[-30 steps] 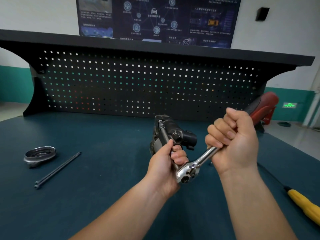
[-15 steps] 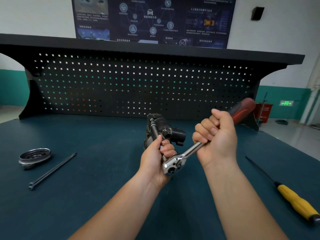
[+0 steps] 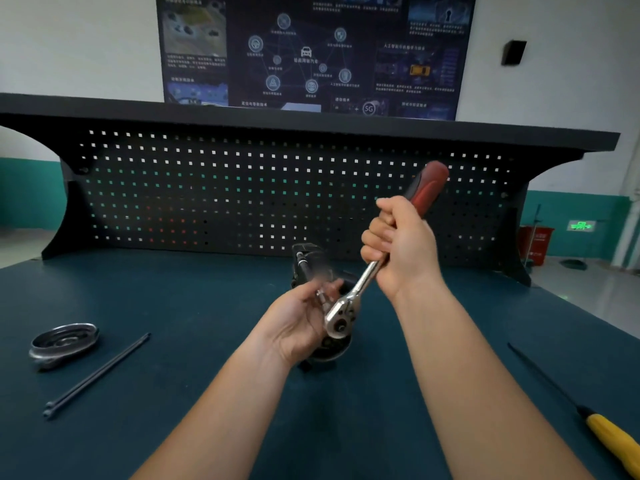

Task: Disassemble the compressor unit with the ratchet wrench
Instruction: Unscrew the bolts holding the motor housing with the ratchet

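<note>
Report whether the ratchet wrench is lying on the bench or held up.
Held up. The right hand grips the wrench, tilted: red grip high, head low at the compressor.

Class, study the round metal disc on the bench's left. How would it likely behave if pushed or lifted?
The disc looks like thick metal, so probably stiff and heavy for its size. Lying broad side down on the bench, it would likely slide, not roll, when pushed. Its raised rim should offer fingers a hold.

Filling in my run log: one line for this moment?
right hand grips wrench handle | left hand at wrench head, blurred | compressor on table
</note>
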Demonstrator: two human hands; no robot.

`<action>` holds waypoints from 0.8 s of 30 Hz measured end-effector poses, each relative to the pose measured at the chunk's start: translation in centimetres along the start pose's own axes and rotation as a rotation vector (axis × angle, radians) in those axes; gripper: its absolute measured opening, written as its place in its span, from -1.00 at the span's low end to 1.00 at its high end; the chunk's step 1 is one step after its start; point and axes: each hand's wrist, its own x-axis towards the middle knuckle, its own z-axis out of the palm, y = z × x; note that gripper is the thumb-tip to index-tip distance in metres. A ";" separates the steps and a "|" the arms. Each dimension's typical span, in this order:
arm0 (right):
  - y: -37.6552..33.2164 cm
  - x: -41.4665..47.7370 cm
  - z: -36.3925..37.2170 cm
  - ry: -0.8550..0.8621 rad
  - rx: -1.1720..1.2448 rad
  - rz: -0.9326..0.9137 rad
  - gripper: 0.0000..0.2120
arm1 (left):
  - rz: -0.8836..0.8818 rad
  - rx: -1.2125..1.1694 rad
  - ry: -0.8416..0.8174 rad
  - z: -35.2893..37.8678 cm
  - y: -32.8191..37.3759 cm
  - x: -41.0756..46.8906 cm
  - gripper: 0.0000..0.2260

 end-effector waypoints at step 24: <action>2.6 -4.2 -5.0 0.433 0.615 0.041 -0.69 | -0.048 -0.191 -0.067 -0.6 -2.3 -0.5 -0.88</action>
